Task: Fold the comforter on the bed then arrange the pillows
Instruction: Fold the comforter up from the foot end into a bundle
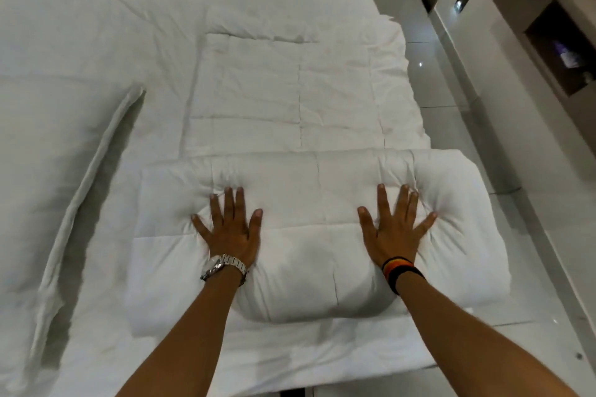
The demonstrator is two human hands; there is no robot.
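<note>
A white quilted comforter [309,196] lies on the bed [129,10]. Its near part is folded into a thick roll at the bed's near right side, and a flatter strip of it stretches away beyond that. My left hand [229,229], with a metal watch at the wrist, presses flat on the roll's left part, fingers spread. My right hand [396,229], with a striped wristband, presses flat on the roll's right part and dents the padding. A white pillow [42,177] lies along the left side of the bed.
Pale glossy floor tiles [458,119] run along the right of the bed. A wall unit with a dark open niche [561,51] stands at the far right. The bed's near edge is just below my forearms.
</note>
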